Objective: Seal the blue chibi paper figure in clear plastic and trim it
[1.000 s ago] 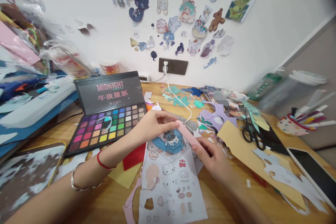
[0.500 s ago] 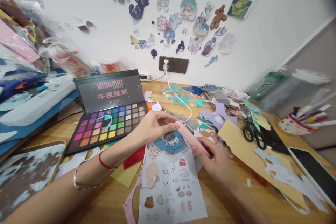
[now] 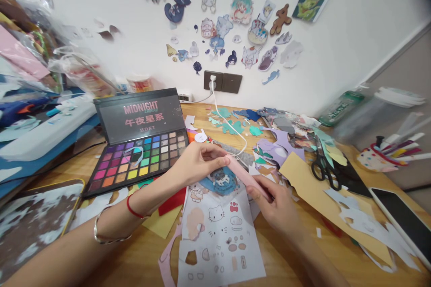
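A slim pink bar-shaped device [image 3: 240,172] is held at a slant above the papers in both hands. My left hand [image 3: 204,160] has its thumb and fingers closed on the far end. My right hand [image 3: 269,197] grips the near end, which looks dark between the fingers. A white cord [image 3: 232,128] runs from the wall socket [image 3: 222,81] down to behind the device's far end; whether it joins there is hidden. Beneath lie a blue round piece with a character [image 3: 224,181] and a white sheet of printed cartoon parts [image 3: 222,233], some cut out.
An open makeup palette [image 3: 141,143] stands on the left, near a brown-and-white tray [image 3: 40,224]. On the right are black-handled scissors [image 3: 325,170], yellow paper [image 3: 316,197], a phone [image 3: 400,219] and a pen holder [image 3: 379,159]. Paper scraps [image 3: 232,125] cover the back; cutouts hang on the wall.
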`<state>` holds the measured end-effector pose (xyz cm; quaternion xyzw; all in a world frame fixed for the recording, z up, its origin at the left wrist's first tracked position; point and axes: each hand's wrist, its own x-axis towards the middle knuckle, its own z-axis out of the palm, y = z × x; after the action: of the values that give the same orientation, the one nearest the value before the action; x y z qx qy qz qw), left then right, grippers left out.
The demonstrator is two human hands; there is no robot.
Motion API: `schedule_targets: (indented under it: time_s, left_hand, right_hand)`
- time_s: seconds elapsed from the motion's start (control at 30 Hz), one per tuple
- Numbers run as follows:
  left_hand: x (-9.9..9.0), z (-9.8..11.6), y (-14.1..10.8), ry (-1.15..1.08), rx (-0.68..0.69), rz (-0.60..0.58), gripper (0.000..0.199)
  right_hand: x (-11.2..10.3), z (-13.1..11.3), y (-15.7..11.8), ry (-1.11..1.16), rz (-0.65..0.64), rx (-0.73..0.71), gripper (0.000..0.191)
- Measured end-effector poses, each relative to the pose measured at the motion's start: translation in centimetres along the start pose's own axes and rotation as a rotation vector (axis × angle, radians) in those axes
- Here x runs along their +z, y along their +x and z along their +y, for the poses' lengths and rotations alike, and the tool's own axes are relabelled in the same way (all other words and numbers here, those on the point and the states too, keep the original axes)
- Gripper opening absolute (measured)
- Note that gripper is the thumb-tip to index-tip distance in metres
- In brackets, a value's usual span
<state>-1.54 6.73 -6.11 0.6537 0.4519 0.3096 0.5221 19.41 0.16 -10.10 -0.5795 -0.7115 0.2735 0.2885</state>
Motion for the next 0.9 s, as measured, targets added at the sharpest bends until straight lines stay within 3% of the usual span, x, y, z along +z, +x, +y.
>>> schedule_targets:
  time_s: [0.9]
  left_hand:
    - [-0.15,-0.77,0.51,-0.014,0.029,-0.033,0.027]
  right_hand:
    - [0.21,0.17,0.23,0.035,-0.012,0.019,0.029]
